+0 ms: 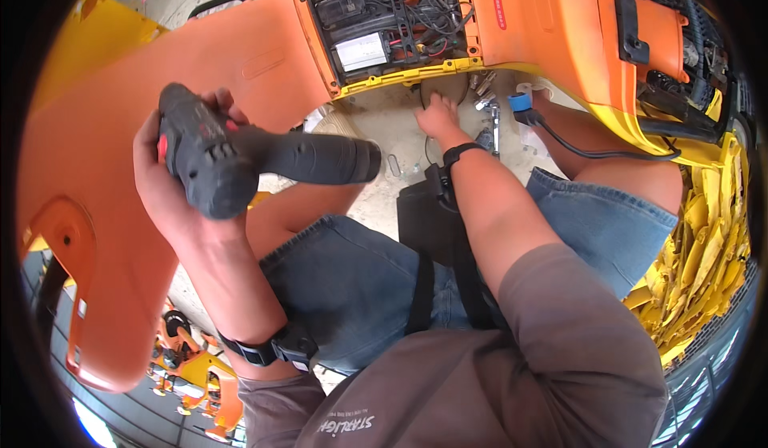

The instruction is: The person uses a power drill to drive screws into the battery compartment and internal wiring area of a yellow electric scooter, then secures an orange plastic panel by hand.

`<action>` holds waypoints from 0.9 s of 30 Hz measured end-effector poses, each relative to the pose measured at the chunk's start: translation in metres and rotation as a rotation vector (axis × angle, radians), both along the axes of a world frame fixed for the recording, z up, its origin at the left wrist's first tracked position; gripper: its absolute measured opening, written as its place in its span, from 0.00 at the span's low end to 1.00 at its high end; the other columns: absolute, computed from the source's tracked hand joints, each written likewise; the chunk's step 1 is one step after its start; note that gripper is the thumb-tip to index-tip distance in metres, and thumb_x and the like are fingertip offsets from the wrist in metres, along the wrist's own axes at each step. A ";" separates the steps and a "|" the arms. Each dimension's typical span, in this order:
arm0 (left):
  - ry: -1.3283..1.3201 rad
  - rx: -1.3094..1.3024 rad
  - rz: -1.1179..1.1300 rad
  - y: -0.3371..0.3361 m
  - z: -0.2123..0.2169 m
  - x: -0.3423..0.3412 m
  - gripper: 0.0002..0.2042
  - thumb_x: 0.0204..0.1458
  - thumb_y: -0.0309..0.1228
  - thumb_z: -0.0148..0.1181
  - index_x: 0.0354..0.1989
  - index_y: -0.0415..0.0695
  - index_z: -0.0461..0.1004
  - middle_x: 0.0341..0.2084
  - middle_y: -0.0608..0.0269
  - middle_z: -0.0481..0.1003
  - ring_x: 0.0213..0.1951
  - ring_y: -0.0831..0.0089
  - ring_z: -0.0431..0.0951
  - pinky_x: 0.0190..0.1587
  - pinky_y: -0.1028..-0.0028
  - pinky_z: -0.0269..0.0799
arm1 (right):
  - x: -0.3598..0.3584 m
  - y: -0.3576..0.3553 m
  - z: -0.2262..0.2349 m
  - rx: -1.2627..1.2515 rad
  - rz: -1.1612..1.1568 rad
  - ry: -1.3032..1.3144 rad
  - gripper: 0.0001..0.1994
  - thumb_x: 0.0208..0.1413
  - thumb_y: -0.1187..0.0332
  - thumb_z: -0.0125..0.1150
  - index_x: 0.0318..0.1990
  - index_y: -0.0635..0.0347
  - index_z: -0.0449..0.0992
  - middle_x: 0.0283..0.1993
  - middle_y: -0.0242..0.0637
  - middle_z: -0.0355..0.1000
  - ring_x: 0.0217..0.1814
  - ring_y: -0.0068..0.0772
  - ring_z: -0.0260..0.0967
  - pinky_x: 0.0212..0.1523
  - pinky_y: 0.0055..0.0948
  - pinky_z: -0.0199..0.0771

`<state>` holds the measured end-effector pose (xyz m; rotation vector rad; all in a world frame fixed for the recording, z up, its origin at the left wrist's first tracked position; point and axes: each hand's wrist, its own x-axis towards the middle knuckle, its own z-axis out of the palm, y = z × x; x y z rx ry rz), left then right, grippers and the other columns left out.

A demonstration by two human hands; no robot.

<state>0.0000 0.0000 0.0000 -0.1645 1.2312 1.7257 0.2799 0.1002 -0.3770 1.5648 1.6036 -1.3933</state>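
Cordless drill: a dark grey cordless drill (240,156) with red buttons is hanging in the air left of the open battery compartment, its thick handle pointing right toward that compartment and its body tilting down to the left.
Left hand: the left hand (164,184) is gripping the drill's body, fingers wrapping tight around it from behind, a black wristband sitting lower on the forearm.
Right hand: the right hand (438,118) is reaching down to the sandy ground just below the compartment, fingers spreading slightly and pressing near small loose parts; whether it is pinching anything, I cannot tell.
Battery compartment: an open rectangular battery compartment (392,24) with a yellow rim is showing black housings, a white-labelled block and tangled black and red wires.
Orange body: the orange plastic vehicle shell (96,152) is stretching left and right of the compartment, with yellow trim along its lower edge.
Metal parts: several silver sockets and bits (486,100) are lying on the ground just right of the right hand, below the compartment.
Blue plug: a blue connector (520,102) on a black cable is resting beside those parts.
Yellow panels: stacked yellow plastic panels (708,248) are lying far right of the compartment.
Legs: the person's denim shorts (360,280) are filling the space below the compartment.
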 end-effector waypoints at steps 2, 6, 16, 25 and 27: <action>0.065 0.009 -0.063 -0.001 0.009 -0.003 0.22 0.64 0.38 0.41 0.52 0.27 0.66 0.43 0.39 0.73 0.41 0.50 0.75 0.50 0.57 0.74 | -0.025 0.012 0.025 0.094 0.267 -0.119 0.45 0.59 0.50 0.54 0.77 0.59 0.39 0.82 0.43 0.29 0.83 0.50 0.26 0.78 0.46 0.31; 0.017 -0.033 0.011 0.020 -0.001 0.022 0.23 0.63 0.38 0.44 0.53 0.26 0.65 0.41 0.43 0.72 0.42 0.53 0.74 0.50 0.60 0.73 | -0.019 0.016 -0.019 0.586 0.392 -0.152 0.40 0.60 0.48 0.53 0.76 0.50 0.46 0.81 0.40 0.37 0.82 0.48 0.33 0.76 0.48 0.39; 0.054 -0.161 0.064 0.040 0.000 0.049 0.30 0.63 0.40 0.45 0.64 0.24 0.56 0.42 0.46 0.72 0.46 0.60 0.71 0.50 0.65 0.73 | -0.036 0.020 -0.054 0.645 0.483 0.152 0.23 0.60 0.51 0.54 0.60 0.50 0.71 0.66 0.39 0.67 0.67 0.47 0.63 0.67 0.44 0.62; 0.061 -0.175 -0.005 0.046 0.001 0.058 0.30 0.62 0.41 0.47 0.64 0.26 0.57 0.41 0.47 0.73 0.46 0.60 0.73 0.49 0.67 0.76 | 0.023 -0.008 -0.046 0.720 0.700 0.244 0.32 0.61 0.56 0.53 0.72 0.49 0.57 0.76 0.36 0.53 0.77 0.39 0.48 0.76 0.40 0.46; 0.055 -0.181 -0.015 0.045 0.003 0.060 0.30 0.62 0.41 0.47 0.63 0.26 0.57 0.41 0.47 0.73 0.45 0.60 0.74 0.49 0.67 0.77 | 0.035 -0.008 -0.034 0.613 0.723 0.213 0.37 0.61 0.56 0.53 0.76 0.47 0.47 0.79 0.34 0.43 0.81 0.37 0.39 0.78 0.40 0.38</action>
